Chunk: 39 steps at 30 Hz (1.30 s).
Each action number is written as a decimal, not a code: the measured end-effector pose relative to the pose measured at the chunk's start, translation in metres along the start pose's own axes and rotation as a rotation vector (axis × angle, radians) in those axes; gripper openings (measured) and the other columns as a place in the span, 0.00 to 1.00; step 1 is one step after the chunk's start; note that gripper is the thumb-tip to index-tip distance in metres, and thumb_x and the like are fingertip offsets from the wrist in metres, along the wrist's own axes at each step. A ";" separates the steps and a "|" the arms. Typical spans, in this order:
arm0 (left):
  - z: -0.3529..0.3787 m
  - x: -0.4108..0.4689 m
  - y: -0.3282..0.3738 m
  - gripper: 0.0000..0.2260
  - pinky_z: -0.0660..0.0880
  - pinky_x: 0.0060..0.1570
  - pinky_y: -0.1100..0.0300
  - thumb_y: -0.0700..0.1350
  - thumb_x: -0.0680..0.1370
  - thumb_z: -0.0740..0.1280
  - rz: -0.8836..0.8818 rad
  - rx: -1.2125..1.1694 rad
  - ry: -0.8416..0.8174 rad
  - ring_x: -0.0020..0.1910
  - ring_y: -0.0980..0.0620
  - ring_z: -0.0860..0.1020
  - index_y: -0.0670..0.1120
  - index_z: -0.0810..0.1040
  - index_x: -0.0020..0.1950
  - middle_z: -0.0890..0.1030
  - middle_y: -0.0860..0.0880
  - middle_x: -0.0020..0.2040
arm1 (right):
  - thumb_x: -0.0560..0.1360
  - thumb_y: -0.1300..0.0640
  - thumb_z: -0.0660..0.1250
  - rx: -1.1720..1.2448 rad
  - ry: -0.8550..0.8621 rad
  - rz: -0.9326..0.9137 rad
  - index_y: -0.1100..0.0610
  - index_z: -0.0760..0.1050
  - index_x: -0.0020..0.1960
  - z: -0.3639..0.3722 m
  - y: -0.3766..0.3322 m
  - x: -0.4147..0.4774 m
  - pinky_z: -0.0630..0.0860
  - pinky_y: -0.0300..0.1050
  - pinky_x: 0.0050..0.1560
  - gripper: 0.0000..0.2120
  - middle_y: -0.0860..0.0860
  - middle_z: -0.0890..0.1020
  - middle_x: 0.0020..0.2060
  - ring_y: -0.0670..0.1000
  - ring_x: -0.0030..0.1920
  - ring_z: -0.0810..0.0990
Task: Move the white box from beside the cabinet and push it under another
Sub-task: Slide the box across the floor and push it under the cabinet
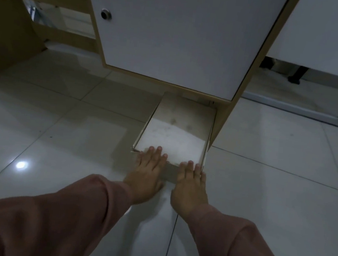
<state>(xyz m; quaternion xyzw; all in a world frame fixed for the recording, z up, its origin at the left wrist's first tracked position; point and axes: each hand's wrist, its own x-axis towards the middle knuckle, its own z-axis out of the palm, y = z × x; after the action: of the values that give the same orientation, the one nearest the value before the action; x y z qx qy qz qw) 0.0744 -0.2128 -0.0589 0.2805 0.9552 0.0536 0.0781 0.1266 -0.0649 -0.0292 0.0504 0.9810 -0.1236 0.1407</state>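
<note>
A flat white box lies on the tiled floor, its far end slid beneath the white-fronted cabinet. Its near part sticks out towards me. My left hand rests flat against the box's near edge on the left, fingers together and stretched over the rim. My right hand presses flat on the near edge at the right corner in the same way. Neither hand grips anything; both palms lie against the box. Pink sleeves cover both my arms.
The cabinet's wooden side panel stands right beside the box's right edge. A brown cardboard sheet leans at the left. Another white unit stands at the right with dark legs beneath. Glossy tiles spread all around.
</note>
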 end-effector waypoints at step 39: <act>-0.015 0.036 -0.009 0.41 0.42 0.74 0.40 0.49 0.73 0.63 -0.208 0.010 -0.073 0.77 0.38 0.37 0.46 0.41 0.78 0.37 0.43 0.79 | 0.76 0.54 0.57 -0.017 -0.077 0.055 0.65 0.50 0.76 -0.040 0.000 0.041 0.52 0.54 0.77 0.33 0.62 0.58 0.75 0.61 0.75 0.56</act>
<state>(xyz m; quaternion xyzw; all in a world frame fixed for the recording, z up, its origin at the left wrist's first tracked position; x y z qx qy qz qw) 0.0373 -0.2015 -0.0501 0.1822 0.9759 0.0301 0.1165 0.0773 -0.0522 -0.0039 0.0712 0.9741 -0.1131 0.1822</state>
